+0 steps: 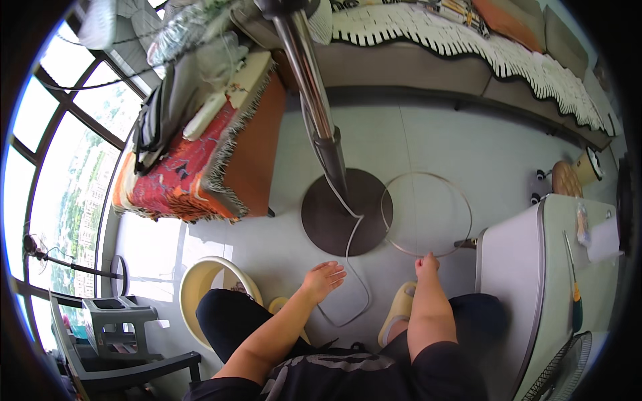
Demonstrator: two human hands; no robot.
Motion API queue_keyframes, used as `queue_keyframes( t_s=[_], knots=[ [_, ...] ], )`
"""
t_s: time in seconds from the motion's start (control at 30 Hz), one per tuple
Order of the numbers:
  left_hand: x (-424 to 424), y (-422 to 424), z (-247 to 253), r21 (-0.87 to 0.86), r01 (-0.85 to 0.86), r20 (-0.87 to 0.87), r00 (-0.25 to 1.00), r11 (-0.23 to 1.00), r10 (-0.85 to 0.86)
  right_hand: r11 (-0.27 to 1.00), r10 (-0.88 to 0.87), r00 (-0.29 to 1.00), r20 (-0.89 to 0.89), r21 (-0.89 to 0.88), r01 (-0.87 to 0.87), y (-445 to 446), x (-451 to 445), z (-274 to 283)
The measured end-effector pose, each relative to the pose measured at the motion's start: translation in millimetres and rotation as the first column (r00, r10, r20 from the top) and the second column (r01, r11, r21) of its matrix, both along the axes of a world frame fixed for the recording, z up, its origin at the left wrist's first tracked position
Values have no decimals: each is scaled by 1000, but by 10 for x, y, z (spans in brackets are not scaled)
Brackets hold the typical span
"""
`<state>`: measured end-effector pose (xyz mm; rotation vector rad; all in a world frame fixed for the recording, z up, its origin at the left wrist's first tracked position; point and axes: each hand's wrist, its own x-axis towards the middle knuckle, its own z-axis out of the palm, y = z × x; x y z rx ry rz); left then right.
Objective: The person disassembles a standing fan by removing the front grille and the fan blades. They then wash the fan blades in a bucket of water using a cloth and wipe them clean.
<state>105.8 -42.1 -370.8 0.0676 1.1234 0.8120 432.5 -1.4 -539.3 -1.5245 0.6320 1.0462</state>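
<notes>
My right hand [428,265] is closed on the near rim of a thin, pale hoop [426,173]. That hoop extends away from me over the floor, its left edge overlapping a dark round base in view. My left hand [325,282] is held out with its fingers extended and nothing in it. Near it a pale cable [368,295] loops across the floor and runs up along a shiny metal pole [311,80]. The pole rises from the dark round base [326,220] in front of me; its top passes out of view.
At right a white table [562,265] carries a screwdriver [577,306] and a fan's wire grille [559,368]. A cream tub [190,295] is by my left knee. A cloth-covered cabinet [251,165] stands left, a sofa [401,70] at the back, a grey plastic stool [118,321] lower left.
</notes>
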Motion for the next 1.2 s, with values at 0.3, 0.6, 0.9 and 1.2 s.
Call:
queue_keyframes(
  t_s=[0.3,0.6,0.9,1.2],
  knots=[
    [-239,-17,877,262,-101,48,995,960,92,918,-106,982,-155,363,157,438,-457,1198],
    [-757,50,2485,828,0,-175,950,561,259,317,111,799,591,741,-592,251,-922,4257],
    [-810,125,3750,970,200,-241,848,137,472,31,474,842,255,952,-306,-217,-814,5353],
    [-332,55,3389,928,283,-341,906,241,250,-18,446,808,385,906,-422,-1058,-475,4908]
  ],
)
